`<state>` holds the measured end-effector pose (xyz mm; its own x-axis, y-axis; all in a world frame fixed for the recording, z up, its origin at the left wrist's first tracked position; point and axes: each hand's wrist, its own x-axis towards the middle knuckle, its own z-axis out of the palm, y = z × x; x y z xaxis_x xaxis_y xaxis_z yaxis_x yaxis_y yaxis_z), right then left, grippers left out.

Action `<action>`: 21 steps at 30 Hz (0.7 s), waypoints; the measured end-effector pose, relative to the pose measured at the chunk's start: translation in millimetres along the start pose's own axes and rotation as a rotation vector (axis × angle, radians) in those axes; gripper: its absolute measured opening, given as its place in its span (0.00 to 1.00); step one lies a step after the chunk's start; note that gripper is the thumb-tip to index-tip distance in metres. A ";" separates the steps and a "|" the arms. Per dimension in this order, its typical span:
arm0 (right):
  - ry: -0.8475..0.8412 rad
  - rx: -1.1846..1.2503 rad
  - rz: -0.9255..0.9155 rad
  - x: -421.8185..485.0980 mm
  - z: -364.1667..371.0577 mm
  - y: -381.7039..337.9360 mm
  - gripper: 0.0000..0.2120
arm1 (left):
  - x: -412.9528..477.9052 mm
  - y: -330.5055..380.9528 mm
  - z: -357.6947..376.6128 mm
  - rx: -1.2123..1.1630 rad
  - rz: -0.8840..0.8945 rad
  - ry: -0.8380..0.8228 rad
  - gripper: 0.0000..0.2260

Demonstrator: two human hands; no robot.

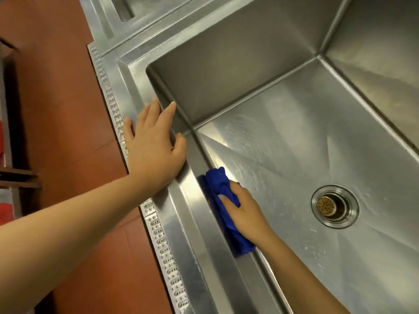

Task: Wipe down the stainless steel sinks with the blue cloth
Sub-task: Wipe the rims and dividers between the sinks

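Lying bunched in a long roll, the cloth (pixel 215 184) is blue and sits at the seam where the near wall of the sink (pixel 283 143) meets its bottom, touching both.

Right hand (pixel 246 214): reaches down into the basin and grips the cloth from above, fingers curled over the bunch, one fingertip flat on the fabric.

Sink: stainless steel, deep, square-cornered; faint wipe streaks show on the bottom. Drain (pixel 335 206): round, with a brass-coloured perforated strainer, set in the bottom well apart from the cloth.

Left hand (pixel 154 150): flat on the near rim (pixel 133 87), fingers spread and straight, thumb hooked over the inner edge, holding nothing.

Second sink (pixel 122 7): only a corner shows, beyond the first.

Perforated strip (pixel 163 241): metal, runs along the outer side of the rim.

Floor (pixel 63 109): red-brown tiles, beside and below the unit.
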<state>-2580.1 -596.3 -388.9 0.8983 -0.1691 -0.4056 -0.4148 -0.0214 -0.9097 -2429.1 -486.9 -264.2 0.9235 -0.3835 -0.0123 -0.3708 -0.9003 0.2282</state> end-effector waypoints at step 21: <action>0.106 -0.021 0.159 -99.3 -10.3 -61.5 0.06 | -40.0 22.3 -8.0 0.070 0.033 -0.211 0.30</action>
<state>-2645.3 -588.4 -291.7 0.8014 -0.2749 -0.5312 -0.5542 -0.0069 -0.8324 -2473.5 -489.9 -250.8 0.8724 -0.4410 -0.2109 -0.4131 -0.8958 0.1641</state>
